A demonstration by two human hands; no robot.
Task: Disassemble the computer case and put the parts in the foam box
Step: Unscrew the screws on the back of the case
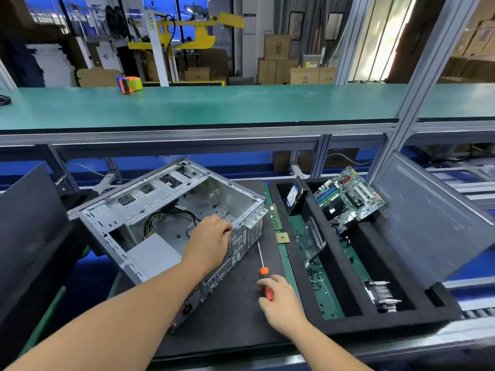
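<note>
Head view: my left hand (211, 234) grips the case (166, 223) rim; my right hand (278, 298) grasps the screwdriver (263, 269), left of the foam box (401, 324).

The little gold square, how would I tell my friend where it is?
Start at the big metal case on the black mat. Look just off its right corner, beside the foam box. The gold square lies flat below a long green memory stick; it is the only small, shiny gold thing there.
</note>
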